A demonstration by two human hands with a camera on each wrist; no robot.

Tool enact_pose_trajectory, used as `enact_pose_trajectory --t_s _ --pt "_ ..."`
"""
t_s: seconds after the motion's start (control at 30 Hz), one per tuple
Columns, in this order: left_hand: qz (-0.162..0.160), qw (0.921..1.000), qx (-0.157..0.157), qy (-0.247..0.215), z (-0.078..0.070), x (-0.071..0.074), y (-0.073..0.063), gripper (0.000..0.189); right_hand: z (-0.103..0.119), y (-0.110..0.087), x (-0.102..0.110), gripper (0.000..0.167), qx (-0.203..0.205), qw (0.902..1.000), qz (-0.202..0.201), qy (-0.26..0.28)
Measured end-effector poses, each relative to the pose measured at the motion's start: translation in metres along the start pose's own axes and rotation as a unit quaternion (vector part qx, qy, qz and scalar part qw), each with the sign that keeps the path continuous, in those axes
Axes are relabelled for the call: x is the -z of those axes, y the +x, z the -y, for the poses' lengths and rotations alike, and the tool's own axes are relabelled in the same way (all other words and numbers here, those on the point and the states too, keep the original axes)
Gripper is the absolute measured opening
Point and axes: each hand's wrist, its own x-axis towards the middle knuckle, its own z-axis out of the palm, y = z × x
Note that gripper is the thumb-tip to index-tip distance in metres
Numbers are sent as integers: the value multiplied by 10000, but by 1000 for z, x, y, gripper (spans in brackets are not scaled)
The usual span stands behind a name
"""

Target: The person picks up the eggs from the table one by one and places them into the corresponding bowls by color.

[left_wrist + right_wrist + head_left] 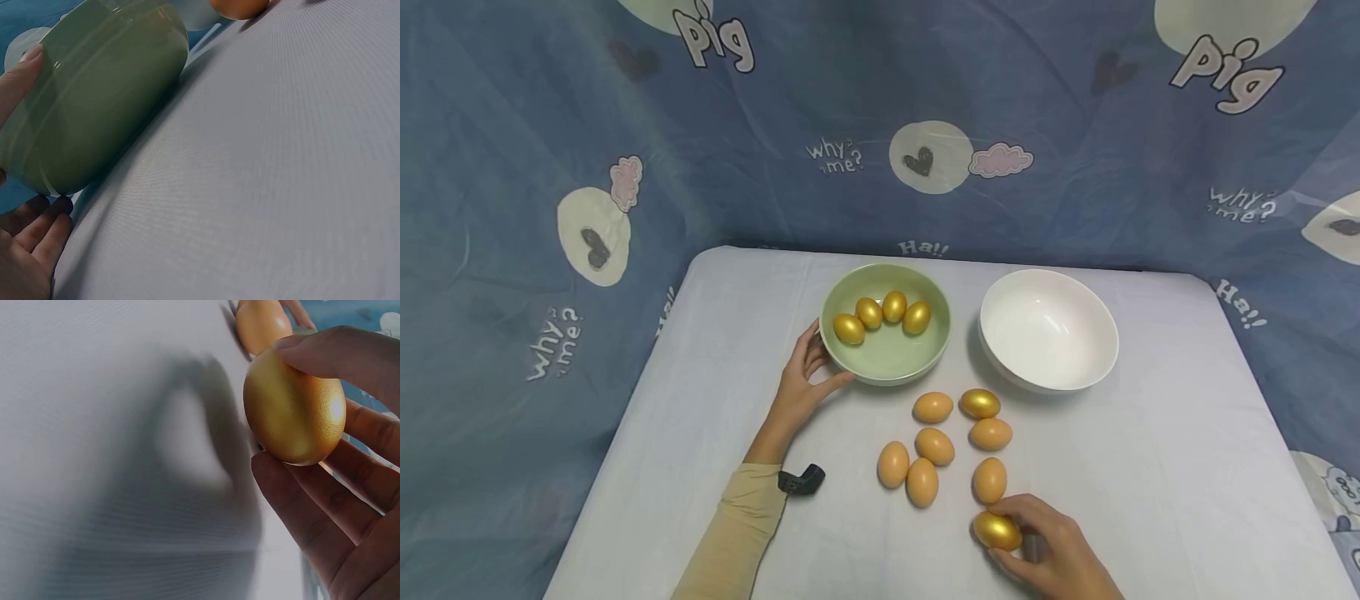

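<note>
My left hand [800, 383] holds the left side of a light green bowl [887, 371], thumb along the near wall and fingers around the far left. In the left wrist view the thumb [22, 78] lies against the bowl's wall and the fingertips touch it low down. Several golden eggs sit inside the bowl. At the front right, my right hand [1048, 542] pinches a golden egg [997, 531] between thumb and fingers; the right wrist view shows this egg [294, 409] close up. Just beyond it lies a brown egg [990, 481].
Several more brown eggs [935, 447] lie scattered mid-table, close together. Another golden egg [981, 404] rests beside a brown egg [991, 434], nearer the bowls. A white bowl [1048, 333] with nothing in it stands right of the green one. Behind the white-covered table [1180, 467] hangs a blue printed cloth [820, 67].
</note>
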Motion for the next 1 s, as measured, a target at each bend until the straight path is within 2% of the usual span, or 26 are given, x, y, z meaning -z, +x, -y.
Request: enact_pose_trajectory --t_s 0.17,0.37,0.63,0.8,0.9,1.0 --pt "-11 10000 -10 -55 0 1 0 105 0 7 4 56 233 9997 -1 3" --pt "6 10000 3 -96 2 1 -1 104 6 20 11 54 162 9998 68 -43" --pt "2 9999 25 -97 0 0 -1 104 13 40 14 56 801 9965 -60 214" --pt "-15 9999 134 9 -2 -1 -1 105 14 51 17 56 816 9965 31 175" --pt "-9 9998 210 -8 -5 -1 0 106 14 57 20 55 862 9962 72 95" --pt "34 9997 241 -60 -16 0 -2 105 14 64 23 55 1014 9948 82 54"
